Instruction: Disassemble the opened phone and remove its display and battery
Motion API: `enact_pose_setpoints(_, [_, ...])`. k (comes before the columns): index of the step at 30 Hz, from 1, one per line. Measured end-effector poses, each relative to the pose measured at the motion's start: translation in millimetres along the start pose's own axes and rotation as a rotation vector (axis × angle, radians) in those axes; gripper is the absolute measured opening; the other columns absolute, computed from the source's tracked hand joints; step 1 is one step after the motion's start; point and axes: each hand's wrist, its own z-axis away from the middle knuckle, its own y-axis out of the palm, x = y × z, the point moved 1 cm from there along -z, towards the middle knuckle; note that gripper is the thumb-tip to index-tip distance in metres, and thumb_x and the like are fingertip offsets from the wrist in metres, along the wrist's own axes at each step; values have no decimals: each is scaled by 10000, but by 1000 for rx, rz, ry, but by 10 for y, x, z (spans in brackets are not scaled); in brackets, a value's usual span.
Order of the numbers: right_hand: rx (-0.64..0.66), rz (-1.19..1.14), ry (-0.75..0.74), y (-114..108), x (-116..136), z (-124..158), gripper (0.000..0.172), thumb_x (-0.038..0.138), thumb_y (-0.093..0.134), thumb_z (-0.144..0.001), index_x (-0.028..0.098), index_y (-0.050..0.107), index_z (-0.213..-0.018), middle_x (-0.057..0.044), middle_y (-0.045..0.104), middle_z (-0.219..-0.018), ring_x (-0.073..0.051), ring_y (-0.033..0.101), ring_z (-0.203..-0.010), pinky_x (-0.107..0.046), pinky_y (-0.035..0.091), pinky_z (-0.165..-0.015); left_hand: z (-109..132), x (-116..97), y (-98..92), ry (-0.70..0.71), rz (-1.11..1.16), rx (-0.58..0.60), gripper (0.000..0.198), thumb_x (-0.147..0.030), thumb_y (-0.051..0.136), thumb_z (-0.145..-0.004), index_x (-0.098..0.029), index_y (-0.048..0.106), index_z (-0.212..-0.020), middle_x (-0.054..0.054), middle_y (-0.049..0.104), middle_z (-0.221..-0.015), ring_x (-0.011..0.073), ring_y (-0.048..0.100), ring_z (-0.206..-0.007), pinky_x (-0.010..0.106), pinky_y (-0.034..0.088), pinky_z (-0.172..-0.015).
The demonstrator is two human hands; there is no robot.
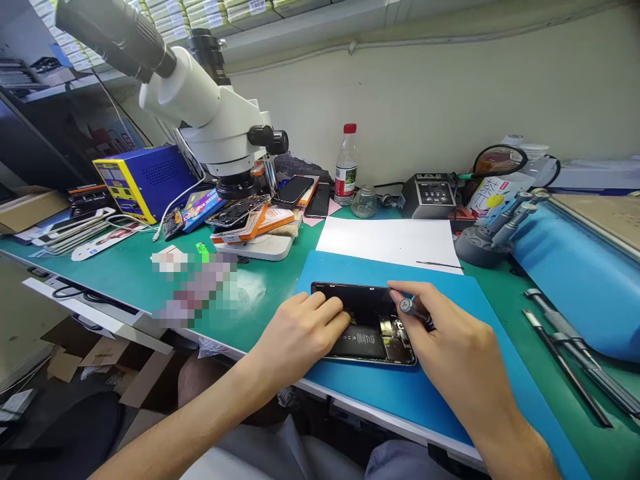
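An opened phone (pixel 367 338) lies on the blue mat (pixel 450 393), its battery and inner parts showing. Its dark screen (pixel 357 300) is tilted up along the far side. My left hand (pixel 313 325) is at the phone's left end, fingers curled over it; the fingertips and anything between them are hidden. My right hand (pixel 445 333) is at the right end, holding a screwdriver (pixel 407 307) against the palm, while thumb and forefinger meet at the screen's upper right edge.
A microscope (pixel 200 120) rises at the back left above stacked phones and boxes. Behind the mat lie white paper (pixel 390 241), a bottle (pixel 346 167) and a glass jar (pixel 365 202). Tools (pixel 565 367) and a tool holder (pixel 483 243) are on the right.
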Motion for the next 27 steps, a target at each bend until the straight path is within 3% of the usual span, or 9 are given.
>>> enact_pose_setpoints(4, [-4, 19, -21, -7, 2, 1, 153, 195, 611, -1032, 241, 694, -1153, 22, 775, -914, -132, 734, -766, -223, 457, -561, 10, 7, -63, -99, 120, -174, 122, -150, 601, -1048, -181, 698, -981, 13, 711, -900, 163, 645, -766, 311, 475, -695])
enact_pose_setpoints(8, [-3, 27, -29, -9, -2, -13, 153, 211, 587, -1047, 240, 696, -1150, 29, 767, -869, -127, 718, -708, -225, 449, -547, 7, 385, -234, -385, 268, -385, 55, -174, 641, -1037, -189, 694, -1032, 7, 709, -965, 121, 657, -802, 245, 498, -757])
enact_pose_setpoints(9, [-1, 26, -28, -9, -2, -16, 153, 217, 581, -1052, 241, 697, -1148, 31, 764, -856, -125, 712, -692, -224, 455, -554, -16, 522, -242, -487, 246, -372, 48, -203, 651, -1037, -190, 697, -1034, 11, 713, -974, 128, 647, -786, 254, 492, -745])
enact_pose_setpoints(11, [-3, 27, -25, -13, -2, -19, 156, 229, 571, -1060, 242, 699, -1148, 33, 760, -843, -123, 702, -668, -223, 462, -563, -97, 768, -171, -579, 208, -170, 95, -249, 634, -1053, -187, 703, -1032, 24, 746, -1007, 145, 662, -795, 270, 487, -741])
enact_pose_setpoints(13, [-10, 29, -24, -21, -2, -19, 157, 238, 562, -1065, 241, 699, -1141, 34, 760, -838, -119, 690, -642, -224, 457, -551, -189, 921, -30, -528, 212, -41, 58, -213, 709, -995, -192, 737, -949, 21, 765, -948, 178, 687, -820, 286, 473, -737])
enact_pose_setpoints(16, [-8, 28, -27, -32, -5, -17, 166, 239, 539, -1071, 238, 696, -1126, 36, 758, -824, -111, 653, -579, -228, 443, -526, -276, 984, 181, -475, 217, 48, 60, -175, 730, -963, -189, 767, -918, 41, 777, -942, 208, 711, -842, 293, 460, -706])
enact_pose_setpoints(22, [3, 38, -38, -35, -11, -7, 188, 235, 520, -1071, 237, 696, -1137, 39, 741, -779, -112, 599, -512, -244, 415, -498, -232, 963, 253, -469, 289, 57, 68, -231, 747, -971, -230, 812, -951, 32, 817, -1020, 233, 750, -945, 302, 487, -757])
enact_pose_setpoints(27, [6, 23, -17, -35, -8, -2, 176, 232, 546, -1063, 240, 703, -1142, 31, 761, -840, -115, 647, -584, -237, 434, -528, -156, 909, 93, -576, 406, -93, 160, -257, 641, -1044, -230, 797, -1064, 30, 833, -1067, 223, 763, -990, 307, 522, -826])
